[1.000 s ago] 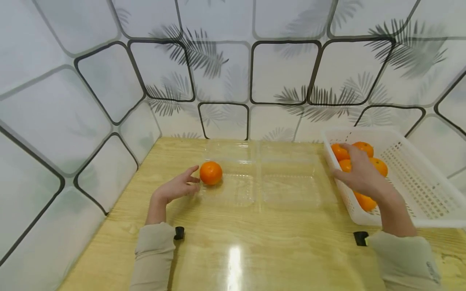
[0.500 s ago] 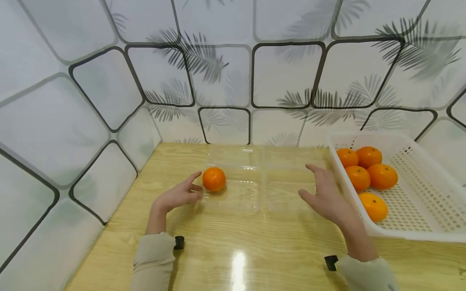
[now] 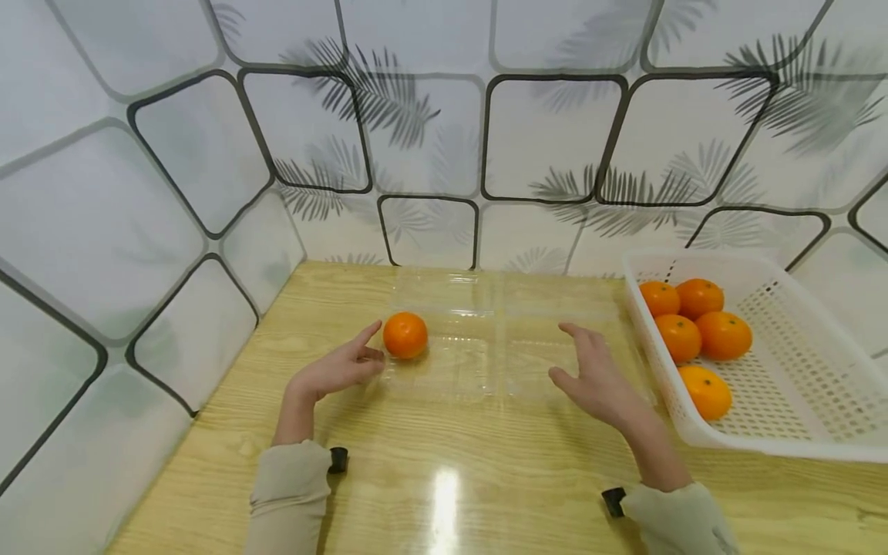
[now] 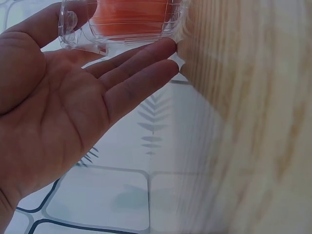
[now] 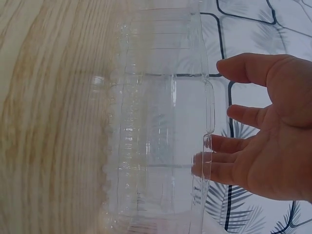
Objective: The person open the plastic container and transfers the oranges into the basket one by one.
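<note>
A clear plastic box (image 3: 444,378) lies on the table with one orange mandarin (image 3: 405,335) in its left end. My left hand (image 3: 338,371) is at that box's left edge, fingers extended. In the left wrist view, the mandarin (image 4: 131,18) shows through the clear wall beside the fingers (image 4: 141,90). A second clear box (image 3: 537,370) sits just to the right, with no fruit in it. My right hand (image 3: 593,378) is at its right side, thumb and fingers spread, holding nothing. In the right wrist view, the fingertips (image 5: 197,163) are at the box's clear rim (image 5: 208,109).
A white perforated basket (image 3: 784,443) stands at the right with several mandarins (image 3: 724,336) in its left part. Clear lid panels (image 3: 444,291) lie behind the boxes, towards the patterned wall covering (image 3: 430,139). The wood-grain table (image 3: 388,486) extends in front.
My right hand has come out of the basket without fruit and moved left to the second box's right side. The left hand and its nearby mandarin have hardly moved.
</note>
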`<control>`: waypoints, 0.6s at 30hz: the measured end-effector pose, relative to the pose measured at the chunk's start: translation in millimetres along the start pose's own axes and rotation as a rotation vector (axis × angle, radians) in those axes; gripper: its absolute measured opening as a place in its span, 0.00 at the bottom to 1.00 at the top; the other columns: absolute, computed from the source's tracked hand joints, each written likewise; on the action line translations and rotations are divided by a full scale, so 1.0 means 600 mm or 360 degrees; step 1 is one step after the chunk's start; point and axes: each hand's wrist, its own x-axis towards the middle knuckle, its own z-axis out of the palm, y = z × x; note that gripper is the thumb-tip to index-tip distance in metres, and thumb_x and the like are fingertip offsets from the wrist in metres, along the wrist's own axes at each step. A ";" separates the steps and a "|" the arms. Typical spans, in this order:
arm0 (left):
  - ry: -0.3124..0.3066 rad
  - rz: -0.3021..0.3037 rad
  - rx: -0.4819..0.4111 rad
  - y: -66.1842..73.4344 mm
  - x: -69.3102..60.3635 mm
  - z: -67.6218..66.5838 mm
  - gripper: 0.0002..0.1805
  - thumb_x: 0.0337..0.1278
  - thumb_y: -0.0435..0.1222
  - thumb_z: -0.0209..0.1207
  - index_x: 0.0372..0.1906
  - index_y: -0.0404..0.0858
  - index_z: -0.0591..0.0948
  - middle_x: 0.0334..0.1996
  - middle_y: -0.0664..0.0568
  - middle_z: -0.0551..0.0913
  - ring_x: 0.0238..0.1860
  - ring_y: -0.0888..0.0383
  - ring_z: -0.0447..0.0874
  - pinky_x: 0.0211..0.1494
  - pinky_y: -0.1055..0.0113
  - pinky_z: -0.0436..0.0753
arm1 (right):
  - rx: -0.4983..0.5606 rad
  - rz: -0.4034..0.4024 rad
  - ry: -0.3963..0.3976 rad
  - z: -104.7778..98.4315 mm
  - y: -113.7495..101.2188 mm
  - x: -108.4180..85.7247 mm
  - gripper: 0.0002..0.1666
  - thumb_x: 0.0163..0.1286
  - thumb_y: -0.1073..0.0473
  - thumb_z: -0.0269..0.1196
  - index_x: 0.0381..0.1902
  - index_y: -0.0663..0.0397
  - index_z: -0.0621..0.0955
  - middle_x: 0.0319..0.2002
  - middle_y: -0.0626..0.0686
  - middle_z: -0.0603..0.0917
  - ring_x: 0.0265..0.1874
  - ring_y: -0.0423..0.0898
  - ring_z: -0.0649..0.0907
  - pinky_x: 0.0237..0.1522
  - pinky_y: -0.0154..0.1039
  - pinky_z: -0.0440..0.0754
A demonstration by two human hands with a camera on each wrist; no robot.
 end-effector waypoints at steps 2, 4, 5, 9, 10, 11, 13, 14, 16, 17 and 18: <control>0.0001 0.0003 0.0007 0.001 0.000 0.001 0.43 0.73 0.37 0.51 0.81 0.42 0.38 0.66 0.28 0.68 0.59 0.42 0.75 0.56 0.52 0.76 | -0.0009 0.0006 -0.0010 0.000 0.002 0.001 0.40 0.71 0.62 0.60 0.74 0.68 0.56 0.69 0.76 0.55 0.67 0.71 0.60 0.61 0.69 0.64; 0.0000 0.0011 0.0015 0.003 0.000 0.000 0.43 0.73 0.37 0.50 0.81 0.41 0.38 0.66 0.27 0.68 0.58 0.41 0.76 0.56 0.51 0.76 | -0.0009 0.0007 -0.0005 0.000 0.003 0.002 0.40 0.71 0.62 0.60 0.74 0.68 0.56 0.69 0.76 0.55 0.67 0.71 0.60 0.61 0.69 0.64; 0.0002 0.0009 0.0018 0.004 -0.001 -0.001 0.43 0.73 0.37 0.50 0.81 0.41 0.38 0.65 0.26 0.68 0.58 0.41 0.76 0.56 0.51 0.76 | -0.0007 0.0006 0.0001 0.001 0.003 0.002 0.40 0.71 0.62 0.60 0.74 0.68 0.56 0.69 0.76 0.55 0.67 0.71 0.60 0.61 0.69 0.64; -0.0004 -0.0011 0.0021 0.006 -0.002 -0.001 0.43 0.73 0.37 0.50 0.80 0.41 0.37 0.66 0.26 0.67 0.59 0.41 0.75 0.57 0.51 0.75 | -0.0021 0.0013 0.0013 0.000 0.001 0.001 0.40 0.71 0.61 0.60 0.74 0.67 0.56 0.68 0.76 0.55 0.66 0.71 0.61 0.61 0.70 0.64; -0.0008 -0.0016 0.0024 0.006 -0.002 0.000 0.43 0.73 0.37 0.50 0.80 0.41 0.37 0.66 0.26 0.67 0.59 0.41 0.75 0.57 0.51 0.75 | -0.0026 0.0015 0.0011 0.000 0.000 0.000 0.40 0.71 0.61 0.60 0.74 0.67 0.56 0.68 0.76 0.55 0.66 0.72 0.61 0.61 0.70 0.64; -0.0008 -0.0021 0.0029 0.006 -0.002 0.000 0.43 0.73 0.37 0.50 0.80 0.41 0.37 0.66 0.26 0.67 0.59 0.41 0.75 0.57 0.51 0.75 | -0.0026 0.0014 0.0008 0.000 -0.001 -0.001 0.40 0.71 0.61 0.60 0.74 0.66 0.56 0.68 0.76 0.55 0.66 0.72 0.61 0.60 0.70 0.64; -0.0002 -0.0025 0.0044 0.005 -0.001 0.001 0.43 0.73 0.37 0.50 0.81 0.41 0.37 0.66 0.27 0.68 0.60 0.41 0.74 0.59 0.49 0.75 | -0.0024 0.0009 0.0002 -0.001 -0.003 -0.002 0.40 0.71 0.61 0.60 0.74 0.66 0.56 0.68 0.76 0.55 0.66 0.72 0.60 0.60 0.70 0.64; -0.0002 -0.0023 0.0050 0.005 -0.002 0.001 0.43 0.73 0.37 0.50 0.81 0.41 0.38 0.66 0.27 0.68 0.61 0.40 0.74 0.60 0.48 0.74 | -0.0023 0.0006 -0.0001 -0.002 -0.004 -0.002 0.40 0.71 0.61 0.60 0.74 0.66 0.56 0.69 0.76 0.55 0.66 0.72 0.60 0.60 0.70 0.64; -0.0006 -0.0010 0.0052 0.004 -0.001 0.002 0.43 0.73 0.37 0.50 0.81 0.41 0.38 0.67 0.27 0.68 0.63 0.39 0.73 0.62 0.45 0.73 | -0.0020 0.0011 -0.0010 -0.003 -0.005 -0.003 0.40 0.71 0.61 0.59 0.75 0.66 0.56 0.69 0.76 0.55 0.67 0.71 0.60 0.61 0.70 0.64; -0.0007 -0.0006 0.0048 0.004 -0.001 0.002 0.43 0.73 0.37 0.50 0.81 0.41 0.38 0.67 0.27 0.67 0.63 0.39 0.73 0.63 0.44 0.73 | -0.0021 0.0010 -0.0013 -0.003 -0.006 -0.003 0.40 0.72 0.61 0.59 0.75 0.66 0.56 0.69 0.76 0.55 0.67 0.71 0.60 0.61 0.70 0.64; -0.0008 0.0000 0.0038 0.003 -0.001 0.001 0.43 0.73 0.37 0.50 0.81 0.42 0.38 0.68 0.27 0.66 0.64 0.39 0.72 0.63 0.43 0.72 | -0.0022 0.0016 -0.0020 -0.004 -0.006 -0.004 0.40 0.72 0.61 0.59 0.75 0.66 0.56 0.69 0.76 0.54 0.67 0.71 0.59 0.61 0.70 0.64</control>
